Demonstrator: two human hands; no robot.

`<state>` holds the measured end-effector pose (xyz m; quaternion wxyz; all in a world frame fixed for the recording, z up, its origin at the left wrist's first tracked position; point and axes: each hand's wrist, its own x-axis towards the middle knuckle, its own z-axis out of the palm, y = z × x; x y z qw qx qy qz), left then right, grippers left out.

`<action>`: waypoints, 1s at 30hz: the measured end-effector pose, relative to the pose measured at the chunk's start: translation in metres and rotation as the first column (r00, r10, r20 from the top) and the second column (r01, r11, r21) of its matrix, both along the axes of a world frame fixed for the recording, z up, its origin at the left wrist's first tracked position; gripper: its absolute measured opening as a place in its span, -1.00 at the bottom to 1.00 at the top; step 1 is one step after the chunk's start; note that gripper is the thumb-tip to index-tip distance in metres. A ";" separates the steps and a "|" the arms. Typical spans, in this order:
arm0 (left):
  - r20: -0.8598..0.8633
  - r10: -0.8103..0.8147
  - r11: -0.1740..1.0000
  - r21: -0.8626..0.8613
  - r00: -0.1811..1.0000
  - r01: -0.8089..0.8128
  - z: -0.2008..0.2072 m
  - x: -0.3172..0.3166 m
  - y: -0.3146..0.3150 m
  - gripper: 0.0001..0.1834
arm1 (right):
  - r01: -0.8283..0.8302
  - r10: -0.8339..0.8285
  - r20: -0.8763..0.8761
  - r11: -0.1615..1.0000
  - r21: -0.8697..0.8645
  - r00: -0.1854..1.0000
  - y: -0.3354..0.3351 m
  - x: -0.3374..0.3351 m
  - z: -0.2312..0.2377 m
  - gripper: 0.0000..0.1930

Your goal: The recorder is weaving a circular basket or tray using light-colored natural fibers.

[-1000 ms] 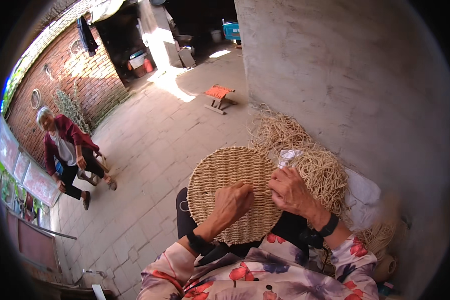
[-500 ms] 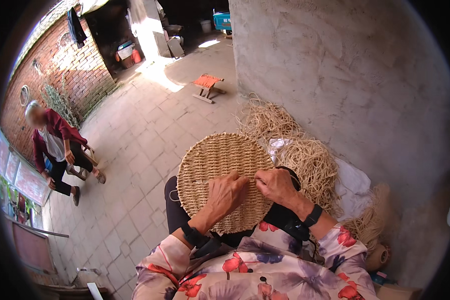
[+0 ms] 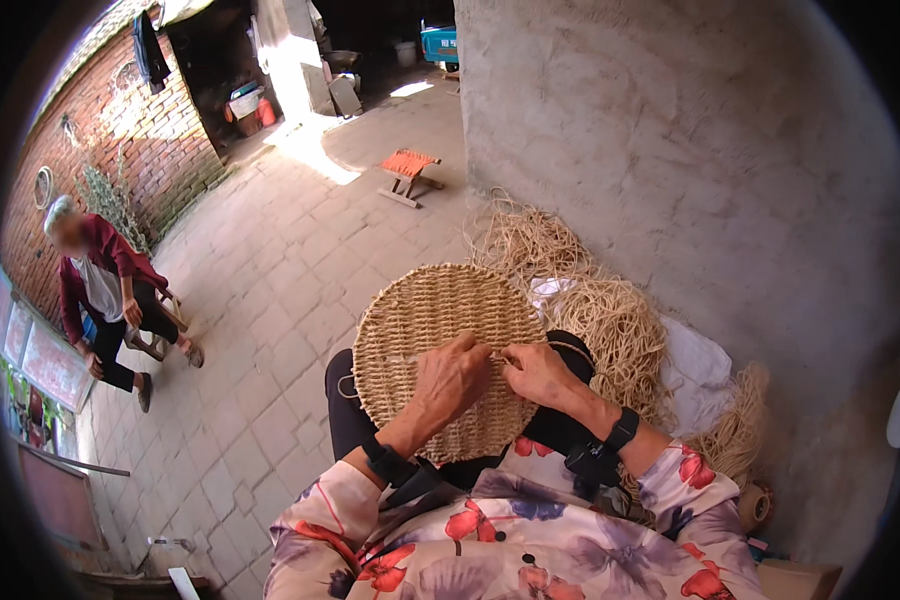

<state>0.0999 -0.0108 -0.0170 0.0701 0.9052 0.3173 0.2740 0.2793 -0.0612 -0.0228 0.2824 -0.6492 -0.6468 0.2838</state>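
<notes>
A round woven straw mat (image 3: 410, 310) lies across my lap, its ribbed face up. My left hand (image 3: 453, 375) is curled over its middle, fingers bent down at the weave; what they pinch is hidden. Close beside it on the right, my right hand (image 3: 542, 374) is closed with thumb and forefinger around a straw cord (image 3: 570, 346), part of which runs out past the hand toward my right knee. The fingertips of both hands nearly meet over the mat. A small loop of cord sticks out from the mat's left rim.
A large heap of loose straw cord (image 3: 615, 335) lies right of my knees, along a grey wall (image 3: 670, 130), with white cloth (image 3: 697, 375) beside it. A low stool with an orange seat (image 3: 408, 163) stands ahead. At the left, a seated person (image 3: 110, 290) faces the paved yard.
My right hand has shifted slightly left, nearer my left hand, and a cord now shows beyond it. The whole view has turned a little; the mat stays on my lap.
</notes>
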 end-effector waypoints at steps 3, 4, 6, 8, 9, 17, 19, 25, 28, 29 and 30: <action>0.005 -0.021 1.000 0.016 1.000 0.021 -0.002 0.000 0.003 -0.94 | -0.054 0.000 -0.234 0.972 -0.227 0.972 0.000 0.000 0.019 -0.69; -0.007 -0.033 0.999 0.024 0.999 0.033 -0.002 -0.001 0.005 -0.95 | -0.105 -0.116 -0.466 0.901 -0.420 0.877 -0.001 -0.001 0.023 -0.67; -0.015 -0.050 0.998 0.024 0.999 0.050 -0.001 -0.001 0.007 -0.95 | -0.159 -0.120 -0.561 0.892 -0.423 0.819 -0.001 0.004 0.020 -0.67; -0.023 -0.068 0.997 0.025 0.997 0.068 0.001 0.000 0.011 -0.94 | -0.214 -0.126 -0.648 0.883 -0.418 0.751 0.000 0.010 0.012 -0.67; -0.043 -0.094 0.996 0.001 0.995 0.094 0.002 0.000 0.014 -0.93 | -0.217 -0.188 -0.729 0.880 -0.423 0.659 -0.001 0.011 0.008 -0.65; -0.110 -0.248 0.969 -0.008 0.963 0.249 0.013 0.001 0.028 -0.93 | -0.229 -0.228 -0.841 0.898 -0.376 0.490 -0.007 0.010 0.010 -0.51; -0.123 -0.266 0.964 -0.024 0.956 0.265 0.014 0.002 0.029 -0.93 | -0.290 -0.154 -0.816 0.885 -0.365 0.557 -0.007 0.016 0.008 -0.41; -0.143 -0.294 0.956 -0.035 0.945 0.293 0.015 0.003 0.030 -0.93 | -0.408 -0.124 -0.838 0.830 -0.381 0.531 -0.001 0.023 -0.002 -0.26; -0.162 -0.300 0.954 -0.044 0.940 0.296 0.018 0.004 0.031 -0.93 | -0.358 -0.178 -0.835 0.842 -0.403 0.521 -0.005 0.026 -0.003 -0.18; -0.164 -0.292 0.956 -0.038 0.942 0.289 0.019 0.005 0.031 -0.93 | -0.362 -0.177 -0.836 0.841 -0.403 0.520 -0.004 0.026 -0.005 -0.18; -0.163 -0.288 0.958 -0.035 0.944 0.286 0.019 0.003 0.031 -0.93 | -0.365 -0.177 -0.844 0.843 -0.395 0.506 -0.002 0.026 -0.007 -0.20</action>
